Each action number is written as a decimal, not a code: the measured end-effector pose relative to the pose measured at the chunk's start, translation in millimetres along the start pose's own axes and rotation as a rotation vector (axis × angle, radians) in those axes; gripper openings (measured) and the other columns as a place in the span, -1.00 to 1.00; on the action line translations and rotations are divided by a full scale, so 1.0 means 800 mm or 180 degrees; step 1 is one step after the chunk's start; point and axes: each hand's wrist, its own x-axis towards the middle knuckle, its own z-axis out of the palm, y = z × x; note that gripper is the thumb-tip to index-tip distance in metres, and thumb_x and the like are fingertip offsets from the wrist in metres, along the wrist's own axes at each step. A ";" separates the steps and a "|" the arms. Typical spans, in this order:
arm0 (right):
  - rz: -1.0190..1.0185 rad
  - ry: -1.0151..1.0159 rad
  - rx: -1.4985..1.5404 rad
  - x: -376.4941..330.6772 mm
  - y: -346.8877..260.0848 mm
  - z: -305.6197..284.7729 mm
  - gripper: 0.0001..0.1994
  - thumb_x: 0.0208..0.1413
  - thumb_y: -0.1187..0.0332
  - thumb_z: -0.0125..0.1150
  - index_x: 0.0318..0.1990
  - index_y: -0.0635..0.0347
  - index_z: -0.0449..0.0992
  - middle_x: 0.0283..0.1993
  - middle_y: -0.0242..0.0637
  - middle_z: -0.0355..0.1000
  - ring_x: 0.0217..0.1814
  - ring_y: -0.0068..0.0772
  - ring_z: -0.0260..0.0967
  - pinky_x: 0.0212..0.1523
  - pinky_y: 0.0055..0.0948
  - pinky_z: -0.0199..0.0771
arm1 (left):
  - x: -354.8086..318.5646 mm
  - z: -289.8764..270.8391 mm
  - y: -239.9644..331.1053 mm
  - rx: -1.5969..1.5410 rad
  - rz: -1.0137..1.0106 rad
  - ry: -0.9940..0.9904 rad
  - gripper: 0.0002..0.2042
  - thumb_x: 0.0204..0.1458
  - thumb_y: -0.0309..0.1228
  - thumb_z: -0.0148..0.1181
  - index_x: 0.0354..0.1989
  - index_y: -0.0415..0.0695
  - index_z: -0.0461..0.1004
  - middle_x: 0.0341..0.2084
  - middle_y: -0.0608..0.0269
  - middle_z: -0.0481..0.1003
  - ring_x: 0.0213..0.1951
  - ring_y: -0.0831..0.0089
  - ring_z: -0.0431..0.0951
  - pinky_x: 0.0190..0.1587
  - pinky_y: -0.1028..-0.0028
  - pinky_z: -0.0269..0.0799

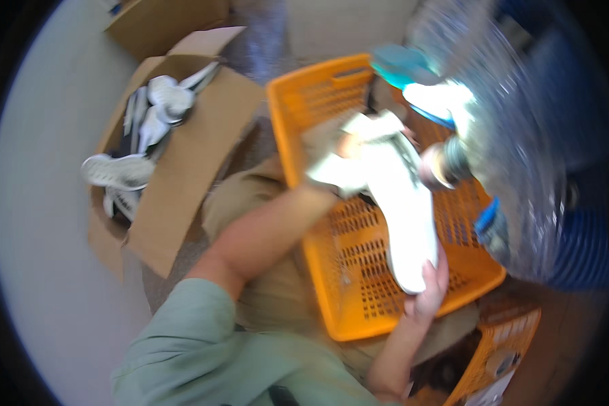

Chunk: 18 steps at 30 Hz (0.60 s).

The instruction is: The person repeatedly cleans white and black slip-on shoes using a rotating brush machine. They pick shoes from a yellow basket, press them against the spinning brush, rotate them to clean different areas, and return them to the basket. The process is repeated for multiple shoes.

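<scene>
A white shoe (pixel 400 203) is held over an orange plastic basket (pixel 358 298), sole side turned toward me. My right hand (pixel 430 287) grips the shoe's near end from below. My left hand (pixel 345 145) is at the shoe's far end, partly wrapped in white paper or cloth; the blur hides its fingers. The left forearm crosses the basket's left wall. The basket rests on my lap.
An open cardboard box (pixel 183 162) with several white shoes (pixel 118 172) stands to the left on a pale floor. A blue-clothed person (pixel 561 203) sits at the right, blurred. A teal object (pixel 402 64) lies beyond the basket. An orange shoebox (pixel 501 352) sits at lower right.
</scene>
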 end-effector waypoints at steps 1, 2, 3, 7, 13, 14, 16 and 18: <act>-0.0213 -0.0273 -0.0064 0.005 -0.002 0.000 -0.47 0.11 0.46 0.07 0.25 0.46 0.25 0.19 -0.08 0.33 0.18 -0.30 0.31 0.20 -0.34 0.29 | 0.001 0.011 0.009 -0.1158 0.0009 0.0202 -0.66 0.25 -0.19 0.00 -0.04 -0.25 0.42 -0.12 0.00 0.53 -0.06 0.12 0.57 -0.04 0.12 0.57; -0.0366 -0.0365 -0.0306 0.013 -0.009 -0.002 -0.52 0.11 0.47 0.10 0.19 0.48 0.32 0.11 -0.10 0.40 0.09 -0.38 0.36 0.11 -0.40 0.34 | 0.002 0.022 0.019 -0.1503 0.0004 -0.0078 -0.59 0.29 -0.05 -0.09 -0.09 -0.21 0.41 -0.12 -0.01 0.52 -0.07 0.08 0.57 -0.04 0.10 0.56; -0.0308 -0.0196 -0.0354 0.013 -0.022 -0.005 -0.54 0.10 0.47 0.11 0.17 0.49 0.33 0.06 -0.10 0.43 0.03 -0.38 0.40 0.07 -0.41 0.38 | -0.001 0.035 0.023 -0.1597 -0.0023 -0.0254 -0.57 0.29 -0.02 -0.11 -0.11 -0.20 0.40 -0.12 0.00 0.52 -0.07 0.08 0.57 -0.02 0.10 0.55; -0.0181 0.0198 -0.0160 0.007 -0.087 -0.028 -0.57 0.06 0.53 0.08 0.11 0.57 0.34 0.01 0.06 0.47 -0.02 -0.19 0.51 0.08 -0.31 0.48 | -0.010 0.087 0.006 -0.0905 0.0151 -0.0210 -0.56 0.28 -0.01 -0.09 -0.07 -0.20 0.38 -0.11 0.02 0.52 -0.08 0.13 0.57 -0.02 0.14 0.55; -0.0458 0.0346 -0.0095 0.020 -0.080 -0.016 -0.43 0.04 0.42 0.10 0.23 0.54 0.23 0.09 0.07 0.42 0.05 -0.11 0.46 0.14 -0.27 0.42 | -0.016 0.085 0.018 -0.1041 0.0304 -0.0029 -0.54 0.26 0.01 -0.05 -0.01 -0.21 0.36 -0.09 0.05 0.52 -0.09 0.20 0.57 0.00 0.21 0.54; -0.0496 0.0739 -0.0065 0.035 -0.064 -0.008 -0.44 0.02 0.40 0.15 0.19 0.51 0.28 0.07 0.03 0.43 0.04 -0.14 0.46 0.12 -0.29 0.42 | -0.015 0.077 0.027 -0.1234 0.0279 -0.0040 -0.53 0.26 0.01 -0.05 0.00 -0.21 0.35 -0.09 0.06 0.51 -0.09 0.21 0.57 0.00 0.22 0.54; -0.0452 0.0211 0.0037 0.053 -0.048 0.001 -0.45 0.01 0.39 0.19 0.17 0.49 0.30 0.07 0.03 0.43 0.07 -0.19 0.44 0.13 -0.30 0.40 | -0.009 0.062 0.044 -0.1565 0.0231 -0.0164 -0.52 0.26 0.02 -0.04 0.02 -0.21 0.35 -0.08 0.07 0.51 -0.09 0.23 0.56 0.00 0.24 0.53; -0.0270 -0.0409 -0.0331 0.064 -0.048 0.001 -0.44 0.02 0.38 0.19 0.18 0.48 0.29 0.08 0.02 0.43 0.09 -0.23 0.44 0.13 -0.30 0.40 | -0.009 0.057 0.047 -0.1749 0.0148 -0.0422 -0.52 0.26 0.03 -0.04 0.01 -0.20 0.36 -0.10 0.08 0.52 -0.10 0.24 0.57 0.00 0.25 0.53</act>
